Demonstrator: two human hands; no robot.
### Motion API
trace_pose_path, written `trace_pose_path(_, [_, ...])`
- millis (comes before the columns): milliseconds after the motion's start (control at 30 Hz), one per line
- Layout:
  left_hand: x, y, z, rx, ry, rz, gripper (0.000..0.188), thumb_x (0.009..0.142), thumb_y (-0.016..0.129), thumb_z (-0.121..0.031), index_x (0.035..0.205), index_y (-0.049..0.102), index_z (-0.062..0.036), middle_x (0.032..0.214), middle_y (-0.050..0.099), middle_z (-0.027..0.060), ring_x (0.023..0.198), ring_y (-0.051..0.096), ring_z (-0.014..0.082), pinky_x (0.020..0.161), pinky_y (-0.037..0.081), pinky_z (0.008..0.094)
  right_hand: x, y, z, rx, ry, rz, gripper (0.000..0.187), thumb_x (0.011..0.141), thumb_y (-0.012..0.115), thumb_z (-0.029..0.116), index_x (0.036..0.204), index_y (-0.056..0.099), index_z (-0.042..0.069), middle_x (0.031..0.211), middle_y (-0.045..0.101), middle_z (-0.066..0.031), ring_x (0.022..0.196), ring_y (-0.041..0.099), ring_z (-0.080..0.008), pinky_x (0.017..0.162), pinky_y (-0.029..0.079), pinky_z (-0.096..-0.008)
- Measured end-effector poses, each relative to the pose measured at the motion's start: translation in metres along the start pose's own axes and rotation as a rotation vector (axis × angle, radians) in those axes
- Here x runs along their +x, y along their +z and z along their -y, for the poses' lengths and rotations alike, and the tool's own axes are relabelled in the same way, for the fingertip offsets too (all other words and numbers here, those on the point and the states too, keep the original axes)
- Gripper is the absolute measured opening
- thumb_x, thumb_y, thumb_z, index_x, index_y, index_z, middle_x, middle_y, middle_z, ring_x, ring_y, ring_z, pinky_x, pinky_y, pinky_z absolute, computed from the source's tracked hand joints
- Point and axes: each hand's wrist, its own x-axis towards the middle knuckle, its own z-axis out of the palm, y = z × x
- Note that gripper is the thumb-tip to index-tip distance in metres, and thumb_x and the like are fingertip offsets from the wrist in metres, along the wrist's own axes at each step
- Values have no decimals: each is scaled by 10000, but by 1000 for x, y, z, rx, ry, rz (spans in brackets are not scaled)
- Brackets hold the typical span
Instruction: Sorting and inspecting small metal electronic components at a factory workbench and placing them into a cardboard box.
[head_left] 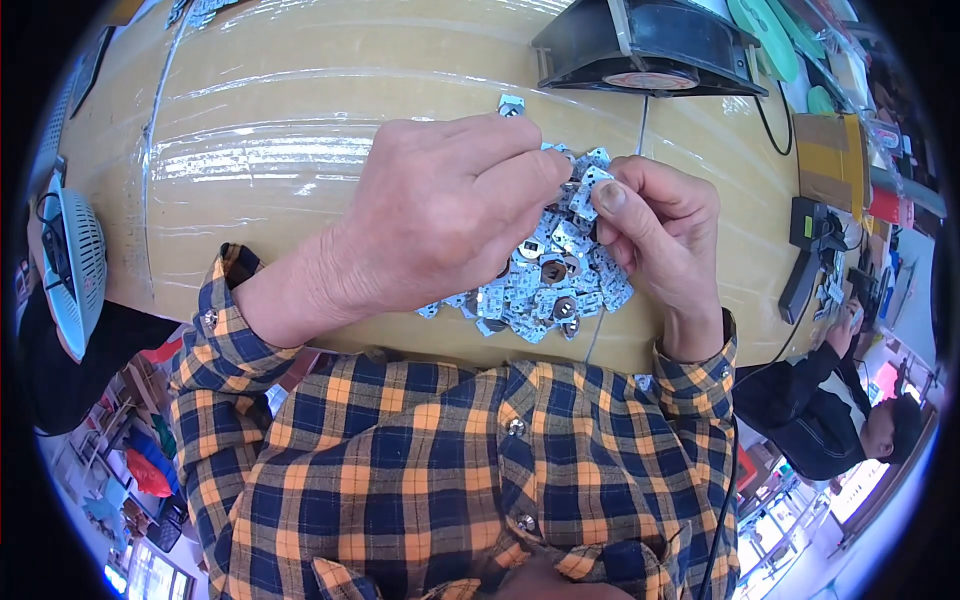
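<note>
My right hand pinches a small silvery metal plate with holes between thumb and fingers, just over the table. Close beside it is my left hand, its fingers curled and pressed together at the plate's left side; whatever they grip is hidden. Beneath both hands lies a heap of similar small metal plates, some carrying round dark or brownish pieces. My left hand covers part of this heap. One separate plate rests on the table beyond my left knuckles.
A black fan stands at the far side of the film-covered table. Green plastic pieces, a cardboard box and a black box-shaped device are along the right. A light-blue basket sits left. Another person works at right.
</note>
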Motion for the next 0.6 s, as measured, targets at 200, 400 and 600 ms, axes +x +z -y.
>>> trace_pose_path(200, [-2, 2, 0, 26, -15, -9, 285, 658, 711, 46, 936, 656, 11, 765, 607, 106, 603, 615, 231, 473, 453, 312, 1, -3, -1, -14, 9, 23, 225, 939, 631, 177, 790, 651, 10, 608, 556, 31, 486, 424, 4, 431, 296, -159])
trace_pose_path(400, [-2, 4, -2, 103, -10, 2, 287, 655, 727, 30, 931, 655, 5, 777, 601, 99, 609, 613, 226, 477, 457, 315, 5, -6, -1, 129, 128, 54, 224, 938, 630, 177, 801, 666, 3, 584, 551, 27, 440, 416, 4, 398, 284, -156])
trace_pose_path(600, [0, 8, -1, 110, -53, -15, 254, 683, 724, 30, 926, 652, 5, 765, 597, 99, 605, 613, 232, 484, 462, 317, 8, -5, -3, 123, 164, 14, 243, 949, 596, 164, 783, 624, -12, 553, 519, 18, 377, 375, -10, 345, 260, -174])
